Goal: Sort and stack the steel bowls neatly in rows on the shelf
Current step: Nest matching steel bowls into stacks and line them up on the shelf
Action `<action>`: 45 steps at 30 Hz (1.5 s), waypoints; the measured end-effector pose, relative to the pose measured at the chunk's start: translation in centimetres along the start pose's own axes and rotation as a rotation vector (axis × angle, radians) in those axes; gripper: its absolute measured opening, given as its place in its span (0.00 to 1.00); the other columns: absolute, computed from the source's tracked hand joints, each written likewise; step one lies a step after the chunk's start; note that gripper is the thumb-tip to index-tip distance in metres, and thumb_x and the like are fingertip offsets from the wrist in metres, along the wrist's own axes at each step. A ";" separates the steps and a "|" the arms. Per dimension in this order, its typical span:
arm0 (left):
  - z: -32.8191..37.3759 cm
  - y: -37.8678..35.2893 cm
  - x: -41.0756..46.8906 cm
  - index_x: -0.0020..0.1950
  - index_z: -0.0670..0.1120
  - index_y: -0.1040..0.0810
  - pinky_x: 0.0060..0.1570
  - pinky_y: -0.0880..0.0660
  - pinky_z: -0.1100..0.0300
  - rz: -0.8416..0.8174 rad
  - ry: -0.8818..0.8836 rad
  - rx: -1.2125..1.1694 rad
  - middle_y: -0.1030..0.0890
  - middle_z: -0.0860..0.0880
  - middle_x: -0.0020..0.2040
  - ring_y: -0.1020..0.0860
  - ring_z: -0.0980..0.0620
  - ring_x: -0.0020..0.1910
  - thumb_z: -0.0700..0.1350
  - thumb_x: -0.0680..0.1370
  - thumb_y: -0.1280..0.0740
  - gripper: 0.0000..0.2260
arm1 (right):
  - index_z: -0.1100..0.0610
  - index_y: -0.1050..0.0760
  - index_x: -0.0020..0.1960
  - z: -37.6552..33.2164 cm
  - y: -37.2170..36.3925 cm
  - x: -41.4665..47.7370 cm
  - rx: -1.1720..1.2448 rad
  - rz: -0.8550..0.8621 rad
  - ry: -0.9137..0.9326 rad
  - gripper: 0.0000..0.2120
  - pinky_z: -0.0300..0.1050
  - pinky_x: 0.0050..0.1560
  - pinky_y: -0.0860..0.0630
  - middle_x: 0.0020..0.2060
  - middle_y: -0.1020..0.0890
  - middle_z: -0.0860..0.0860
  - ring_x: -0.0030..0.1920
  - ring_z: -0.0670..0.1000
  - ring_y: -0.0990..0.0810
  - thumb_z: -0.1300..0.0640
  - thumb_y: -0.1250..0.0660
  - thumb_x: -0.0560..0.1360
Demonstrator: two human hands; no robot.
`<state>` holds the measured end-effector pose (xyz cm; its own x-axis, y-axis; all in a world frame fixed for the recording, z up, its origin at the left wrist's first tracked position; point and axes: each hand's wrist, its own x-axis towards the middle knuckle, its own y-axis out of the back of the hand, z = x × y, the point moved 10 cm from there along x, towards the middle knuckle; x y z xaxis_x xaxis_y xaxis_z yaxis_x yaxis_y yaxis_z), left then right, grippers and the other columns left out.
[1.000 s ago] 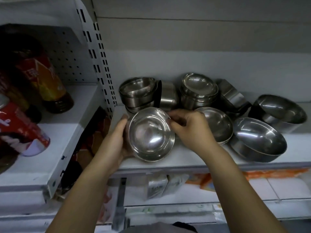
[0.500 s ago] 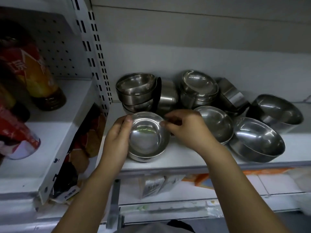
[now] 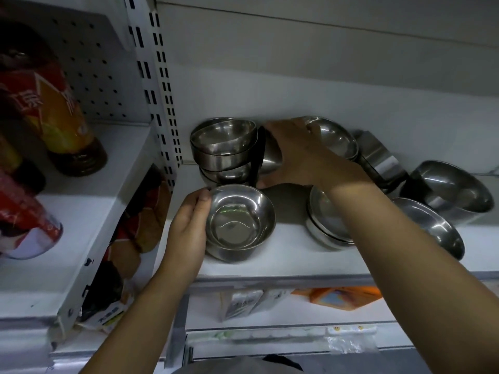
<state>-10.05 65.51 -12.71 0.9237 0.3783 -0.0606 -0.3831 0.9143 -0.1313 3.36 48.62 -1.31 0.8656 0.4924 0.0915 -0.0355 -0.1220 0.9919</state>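
Observation:
A small steel bowl [image 3: 239,221] stands upright near the front of the white shelf [image 3: 283,263]. My left hand [image 3: 189,225] grips its left side, thumb at the rim. Behind it rises a stack of nested bowls [image 3: 224,147]. My right hand [image 3: 299,155] reaches to the back and closes around a bowl lying on its side [image 3: 270,160] next to that stack. Another bowl stack [image 3: 337,139] shows just past my right fingers. A low stack of bowls [image 3: 324,225] sits partly hidden under my right forearm. Larger bowls [image 3: 453,190] lean at the right.
A slotted white upright [image 3: 159,85] divides this shelf from the left one, which holds drink bottles [image 3: 62,114] and red packets [image 3: 21,220]. A square steel container [image 3: 378,157] lies tilted at the back. Packaged goods [image 3: 337,295] fill the shelf below.
The small bowl went from tilted in both hands to standing on the shelf. My right hand left its rim and reached back onto the sideways bowl. My left hand stays on it.

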 end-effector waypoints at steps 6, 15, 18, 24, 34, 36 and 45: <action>0.0 0.0 0.0 0.54 0.56 0.17 0.55 0.24 0.58 -0.003 -0.010 0.002 0.13 0.53 0.51 0.16 0.54 0.53 0.52 0.86 0.42 0.13 | 0.51 0.41 0.77 -0.2 -0.7 1.2 -0.031 -0.010 0.037 0.57 0.59 0.73 0.47 0.72 0.30 0.51 0.73 0.56 0.35 0.32 0.21 0.57; 0.1 -0.1 -0.2 0.58 0.52 0.17 0.51 0.25 0.62 -0.022 -0.026 0.008 0.14 0.53 0.51 0.16 0.56 0.53 0.54 0.85 0.42 0.15 | 0.51 0.31 0.68 -0.3 -0.1 1.5 -0.134 -0.017 0.027 0.52 0.59 0.68 0.42 0.63 0.24 0.49 0.66 0.55 0.30 0.27 0.24 0.52; 0.1 -0.1 -0.2 0.59 0.50 0.17 0.51 0.25 0.62 -0.024 -0.031 0.013 0.14 0.52 0.51 0.16 0.55 0.53 0.54 0.85 0.43 0.16 | 0.49 0.33 0.71 -0.2 0.0 1.2 -0.083 -0.011 0.025 0.54 0.58 0.69 0.44 0.65 0.25 0.48 0.67 0.54 0.31 0.28 0.24 0.52; 0.0 0.0 -0.1 0.59 0.51 0.17 0.51 0.25 0.61 -0.011 -0.030 0.018 0.13 0.54 0.50 0.16 0.55 0.53 0.54 0.85 0.43 0.16 | 0.47 0.33 0.72 -0.1 0.8 0.5 0.006 -0.016 0.043 0.52 0.50 0.63 0.46 0.64 0.25 0.47 0.66 0.53 0.31 0.30 0.21 0.53; -0.4 0.1 0.1 0.59 0.52 0.16 0.58 0.22 0.54 -0.006 0.001 0.001 0.13 0.50 0.53 0.16 0.52 0.56 0.54 0.86 0.42 0.16 | 0.50 0.38 0.77 -1.1 3.0 -0.4 -0.019 -0.196 0.007 0.52 0.48 0.63 0.41 0.68 0.29 0.52 0.69 0.57 0.35 0.37 0.19 0.61; -0.4 0.1 0.2 0.60 0.52 0.17 0.59 0.22 0.53 -0.013 -0.003 0.007 0.13 0.50 0.53 0.16 0.52 0.56 0.54 0.85 0.43 0.16 | 0.48 0.41 0.78 -1.0 3.3 -0.5 -0.008 -0.216 0.000 0.54 0.49 0.65 0.39 0.70 0.32 0.53 0.71 0.59 0.37 0.35 0.19 0.60; -0.8 -0.1 0.3 0.61 0.53 0.17 0.60 0.23 0.52 -0.037 0.001 0.021 0.13 0.50 0.54 0.16 0.52 0.57 0.57 0.85 0.44 0.18 | 0.42 0.43 0.79 1.1 5.7 -1.4 0.156 -0.171 -0.049 0.60 0.56 0.73 0.34 0.75 0.35 0.46 0.74 0.55 0.36 0.31 0.19 0.54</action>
<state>-9.79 65.44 -13.53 0.9371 0.3445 -0.0568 -0.3489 0.9304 -0.1127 2.48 46.32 4.13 0.8758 0.4751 -0.0848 0.1880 -0.1742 0.9666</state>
